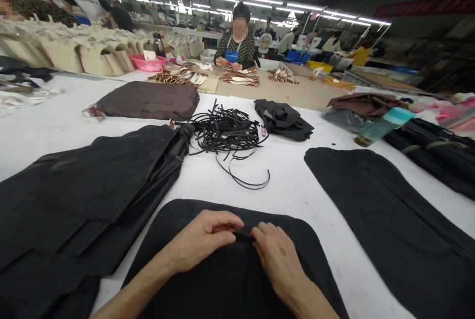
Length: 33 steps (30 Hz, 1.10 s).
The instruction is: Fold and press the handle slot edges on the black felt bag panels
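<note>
**Pinching a black tab at the top edge of a fabric panel**

Both hands meet at the bottom centre of the frame, on the upper rim of a rounded black panel (222,289) lying flat on the white bench (289,180). The left hand (202,240) is curled, thumb and fingers closed on a small black tab (243,235). The right hand (276,254) has its fingertips bent onto the same tab from the other side; I cannot tell whether it grips or only presses. I judge the two-sided hold keeps the tab lined up on the panel edge, and the panel lies close to the body so both wrists can rest on it.

Around it, from what I see:
- a stack of black panels (85,195) at lower left, fanned out, near the left hand
- a single black panel (374,210) at right, spread flat, apart from the one under the hands
- a tangle of black straps (226,133) at centre, one loop trailing toward the worked panel, probably kept within reach
- a brown folded stack (150,100) at upper left of centre and a black bundle (284,120) beyond the straps
- a teal bottle (384,126) lying on its side at right

A co-worker in a striped top (237,47) sits at the far side, hands on other pieces.
</note>
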Each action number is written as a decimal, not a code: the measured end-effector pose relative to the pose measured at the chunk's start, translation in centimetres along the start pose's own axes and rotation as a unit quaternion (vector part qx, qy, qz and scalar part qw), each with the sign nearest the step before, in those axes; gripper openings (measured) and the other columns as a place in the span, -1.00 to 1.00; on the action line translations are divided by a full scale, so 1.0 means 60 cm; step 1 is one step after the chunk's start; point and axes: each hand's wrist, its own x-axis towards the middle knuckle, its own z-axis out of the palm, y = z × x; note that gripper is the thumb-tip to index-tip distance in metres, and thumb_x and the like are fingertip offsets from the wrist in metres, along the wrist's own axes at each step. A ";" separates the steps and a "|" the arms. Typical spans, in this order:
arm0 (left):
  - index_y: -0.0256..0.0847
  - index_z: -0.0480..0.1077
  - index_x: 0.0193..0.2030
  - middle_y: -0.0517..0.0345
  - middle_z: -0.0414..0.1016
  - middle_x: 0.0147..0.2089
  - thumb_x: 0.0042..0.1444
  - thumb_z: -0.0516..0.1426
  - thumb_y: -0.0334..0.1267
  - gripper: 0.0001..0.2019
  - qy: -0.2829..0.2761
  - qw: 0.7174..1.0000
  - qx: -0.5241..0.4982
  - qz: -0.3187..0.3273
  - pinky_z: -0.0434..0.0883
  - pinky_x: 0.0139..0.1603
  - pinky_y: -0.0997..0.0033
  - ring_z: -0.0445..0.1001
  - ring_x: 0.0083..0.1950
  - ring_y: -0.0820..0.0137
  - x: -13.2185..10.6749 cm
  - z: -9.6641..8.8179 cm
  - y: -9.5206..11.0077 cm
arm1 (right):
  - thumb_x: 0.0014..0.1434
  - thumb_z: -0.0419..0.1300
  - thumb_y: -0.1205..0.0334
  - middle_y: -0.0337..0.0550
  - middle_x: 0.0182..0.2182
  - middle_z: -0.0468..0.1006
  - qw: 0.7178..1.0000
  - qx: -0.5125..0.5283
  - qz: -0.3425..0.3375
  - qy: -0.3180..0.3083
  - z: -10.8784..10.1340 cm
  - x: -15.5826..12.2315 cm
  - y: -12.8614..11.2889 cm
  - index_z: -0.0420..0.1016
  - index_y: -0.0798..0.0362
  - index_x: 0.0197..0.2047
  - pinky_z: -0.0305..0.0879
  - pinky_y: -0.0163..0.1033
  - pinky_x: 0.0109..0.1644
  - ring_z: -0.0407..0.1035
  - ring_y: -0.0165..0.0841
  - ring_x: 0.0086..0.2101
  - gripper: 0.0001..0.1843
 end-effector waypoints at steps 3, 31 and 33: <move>-0.19 0.42 -0.24 0.13 0.44 -0.23 0.11 -0.07 -0.47 -0.73 0.087 0.970 0.221 -0.061 0.32 -0.10 0.34 0.40 -0.16 0.33 -0.019 -0.024 -0.031 | 0.14 0.06 0.51 -0.22 -0.41 0.41 1.000 -0.011 -0.009 0.011 0.003 0.001 -0.005 0.36 -0.01 -0.38 0.07 -0.12 -0.24 0.27 -0.23 -0.33 -0.78; -0.21 0.36 -0.31 0.14 0.33 -0.26 0.20 -0.01 -0.49 -0.83 0.090 0.927 0.364 -0.001 0.29 -0.14 0.30 0.25 -0.21 0.30 -0.030 0.041 -0.089 | 0.19 0.07 0.44 -0.19 -0.33 0.37 0.988 0.048 -0.119 0.082 0.047 0.024 -0.030 0.40 0.02 -0.22 0.12 -0.19 -0.24 0.20 -0.29 -0.32 -0.84; -0.21 0.36 -0.29 0.14 0.33 -0.25 0.20 -0.02 -0.50 -0.82 0.082 0.929 0.362 -0.001 0.29 -0.12 0.29 0.25 -0.20 0.30 -0.030 0.039 -0.087 | 0.19 0.08 0.43 -0.19 -0.34 0.37 0.987 0.049 -0.122 0.088 0.048 0.025 -0.026 0.41 0.03 -0.23 0.11 -0.19 -0.24 0.19 -0.30 -0.32 -0.85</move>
